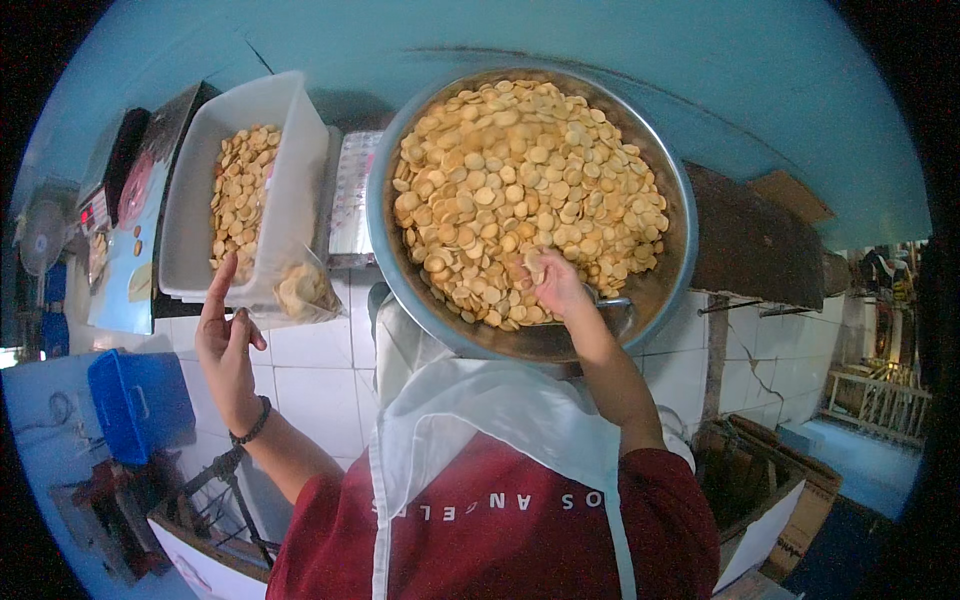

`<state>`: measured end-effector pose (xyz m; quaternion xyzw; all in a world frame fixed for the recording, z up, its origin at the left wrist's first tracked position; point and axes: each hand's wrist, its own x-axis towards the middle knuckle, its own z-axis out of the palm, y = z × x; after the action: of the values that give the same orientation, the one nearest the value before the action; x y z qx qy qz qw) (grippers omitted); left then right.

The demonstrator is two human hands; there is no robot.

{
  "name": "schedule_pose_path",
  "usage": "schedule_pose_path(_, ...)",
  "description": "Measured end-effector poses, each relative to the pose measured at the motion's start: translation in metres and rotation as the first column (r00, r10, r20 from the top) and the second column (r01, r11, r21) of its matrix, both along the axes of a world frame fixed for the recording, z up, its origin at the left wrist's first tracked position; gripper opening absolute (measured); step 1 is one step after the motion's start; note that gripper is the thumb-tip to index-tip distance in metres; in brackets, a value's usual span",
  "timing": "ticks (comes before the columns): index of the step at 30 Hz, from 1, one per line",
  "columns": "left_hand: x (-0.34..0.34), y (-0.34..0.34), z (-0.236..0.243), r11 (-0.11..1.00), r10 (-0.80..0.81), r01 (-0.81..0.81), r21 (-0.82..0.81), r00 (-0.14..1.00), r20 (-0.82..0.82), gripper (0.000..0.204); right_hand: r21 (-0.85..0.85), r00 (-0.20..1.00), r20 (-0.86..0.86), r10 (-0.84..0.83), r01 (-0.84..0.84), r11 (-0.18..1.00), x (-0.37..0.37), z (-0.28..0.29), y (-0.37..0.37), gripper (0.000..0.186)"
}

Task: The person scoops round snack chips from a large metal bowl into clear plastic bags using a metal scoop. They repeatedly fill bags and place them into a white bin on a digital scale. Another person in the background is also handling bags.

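Round biscuits [515,180] hide most of the floor of the steel basin [381,215], and those heaped toward its far side are blurred. How many of them the right hand [562,288] pinches is too small to tell. A metal handle [614,301] disappears beside the person's right forearm, its other end out of sight. The red display [87,215] at far left is too tiny to read, while the lower edge cuts off the maroon shirt [540,545].
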<state>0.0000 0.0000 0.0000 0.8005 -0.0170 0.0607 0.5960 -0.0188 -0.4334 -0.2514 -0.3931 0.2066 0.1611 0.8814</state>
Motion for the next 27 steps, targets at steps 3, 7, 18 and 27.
schedule_pose_path(3, -0.003, -0.007, -0.004, 1.0, 0.009, -0.009, -0.019, 1.0, -0.008, 0.059, 0.085, 0.996, 0.058, -0.068, 0.063, 0.994, 0.002, 0.02, -0.007, 0.026)
schedule_pose_path(7, -0.002, -0.005, 0.0, 1.0, 0.018, -0.018, 0.013, 1.0, -0.007, 0.06, -0.697, 0.989, 0.106, 0.103, 0.0, 0.717, 0.043, 0.02, 0.005, 0.022)
schedule_pose_path(18, 0.003, -0.009, 0.0, 1.0, 0.012, -0.012, 0.007, 1.0, -0.002, 0.058, -0.968, 0.804, -0.232, 0.548, -0.136, -0.211, 0.023, 0.003, 0.055, 0.032)
schedule_pose_path(27, 0.003, -0.009, -0.001, 1.0, 0.008, -0.008, 0.0, 1.0, 0.026, 0.057, -0.995, 0.935, -0.065, 0.348, -0.087, 0.05, 0.0, 0.0, -0.017, 0.025)
